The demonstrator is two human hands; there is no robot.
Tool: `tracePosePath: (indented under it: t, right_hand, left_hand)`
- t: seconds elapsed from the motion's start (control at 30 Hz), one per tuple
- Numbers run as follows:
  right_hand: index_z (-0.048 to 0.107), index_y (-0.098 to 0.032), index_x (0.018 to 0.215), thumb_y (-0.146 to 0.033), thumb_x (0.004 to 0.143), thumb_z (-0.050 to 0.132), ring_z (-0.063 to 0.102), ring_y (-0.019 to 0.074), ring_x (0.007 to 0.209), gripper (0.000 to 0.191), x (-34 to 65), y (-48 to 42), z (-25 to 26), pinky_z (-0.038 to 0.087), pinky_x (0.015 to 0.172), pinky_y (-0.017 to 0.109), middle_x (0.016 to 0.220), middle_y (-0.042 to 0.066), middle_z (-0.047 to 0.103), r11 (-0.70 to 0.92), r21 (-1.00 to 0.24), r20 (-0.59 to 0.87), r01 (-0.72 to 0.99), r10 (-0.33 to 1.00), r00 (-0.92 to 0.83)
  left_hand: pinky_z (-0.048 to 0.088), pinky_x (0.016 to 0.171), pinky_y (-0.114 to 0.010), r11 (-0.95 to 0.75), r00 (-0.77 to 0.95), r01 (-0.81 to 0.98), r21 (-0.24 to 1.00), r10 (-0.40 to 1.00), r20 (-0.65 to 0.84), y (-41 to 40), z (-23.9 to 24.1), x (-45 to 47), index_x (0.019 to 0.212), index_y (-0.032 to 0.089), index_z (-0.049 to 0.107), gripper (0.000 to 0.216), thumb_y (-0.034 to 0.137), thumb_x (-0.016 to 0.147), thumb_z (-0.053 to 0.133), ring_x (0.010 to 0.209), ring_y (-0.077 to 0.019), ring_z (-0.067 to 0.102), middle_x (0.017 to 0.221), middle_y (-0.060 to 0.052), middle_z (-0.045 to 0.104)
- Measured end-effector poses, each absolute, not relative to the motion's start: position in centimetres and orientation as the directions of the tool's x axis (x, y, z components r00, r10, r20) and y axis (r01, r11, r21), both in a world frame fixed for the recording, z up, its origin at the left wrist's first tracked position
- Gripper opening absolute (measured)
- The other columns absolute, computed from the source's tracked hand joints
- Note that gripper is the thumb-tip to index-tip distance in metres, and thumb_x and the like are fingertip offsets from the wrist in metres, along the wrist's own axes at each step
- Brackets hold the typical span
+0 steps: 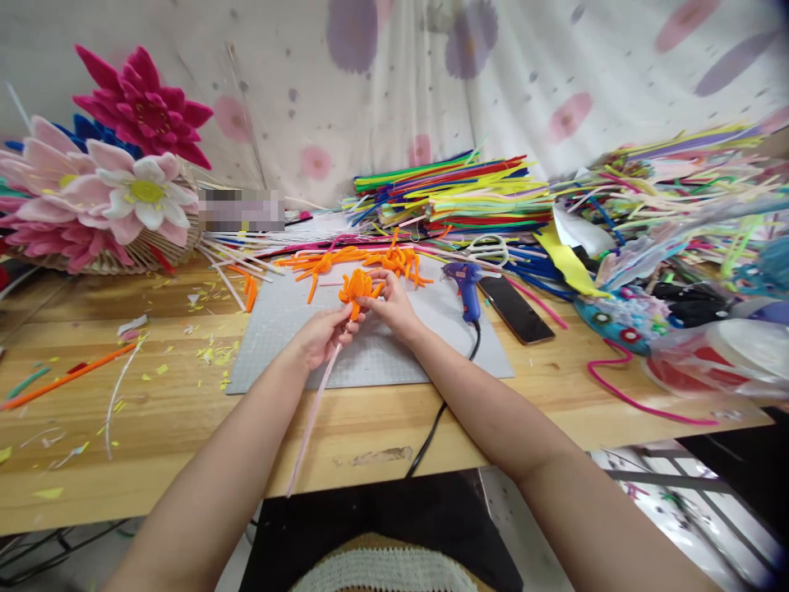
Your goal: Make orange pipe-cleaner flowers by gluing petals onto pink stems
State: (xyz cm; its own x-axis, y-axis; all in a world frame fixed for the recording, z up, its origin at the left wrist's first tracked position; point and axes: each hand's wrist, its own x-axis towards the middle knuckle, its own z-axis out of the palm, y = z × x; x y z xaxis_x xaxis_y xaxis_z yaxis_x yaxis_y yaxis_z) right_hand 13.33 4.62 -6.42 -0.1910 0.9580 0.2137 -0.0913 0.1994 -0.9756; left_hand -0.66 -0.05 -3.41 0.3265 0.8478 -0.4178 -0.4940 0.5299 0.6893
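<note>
Over the grey cutting mat (277, 353), an orange pipe-cleaner flower (356, 285) is held up on a long pale pink stem (314, 411). My left hand (326, 335) is closed around the base of the flower, where the stem comes out below and slants toward the table's front edge. The fingers of my right hand (391, 302) are bent against the flower's right side, pinching its petals. Behind the hands, looped orange pipe-cleaner pieces (398, 261) lie at the mat's far edge. A blue glue gun (467, 288) rests on the mat to the right.
A black phone (516, 308) and white-handled scissors (486, 249) lie right of the mat. Bundles of coloured pipe cleaners (456, 193) are heaped behind. Finished pink and white flowers (145, 193) stand at the left. The glue gun's black cord (435, 436) runs over the front edge.
</note>
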Motion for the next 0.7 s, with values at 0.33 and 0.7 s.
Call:
tracePosePath:
  t: [0.33,0.7]
  right_hand:
    - [0.039,-0.024,0.096,-0.049,0.057,0.072,0.061,0.0173,0.082,0.057,13.2,4.6,-6.3,0.050,0.078,0.035,0.086,0.001,0.059,0.199,-0.973,0.221,-0.116,0.950,-0.221]
    - [0.042,-0.023,0.096,-0.034,0.062,0.065,0.055,0.0176,0.096,0.043,13.5,4.6,-6.6,0.042,0.091,0.036,0.102,0.004,0.055,0.285,-0.953,0.301,-0.103,0.926,-0.227]
  left_hand:
    - [0.027,0.033,-0.009,0.406,0.205,-0.445,0.798,0.914,-0.350,-0.3,-3.8,-0.1,0.067,0.006,0.061,0.007,0.010,0.072,0.064,0.042,-0.0002,0.041,0.059,-0.002,0.053]
    - [0.021,0.033,-0.014,0.221,-0.034,-0.242,0.945,0.971,-0.235,0.3,-4.6,-0.1,0.070,0.008,0.063,0.024,0.030,0.064,0.072,0.039,-0.0011,0.035,0.055,0.002,0.051]
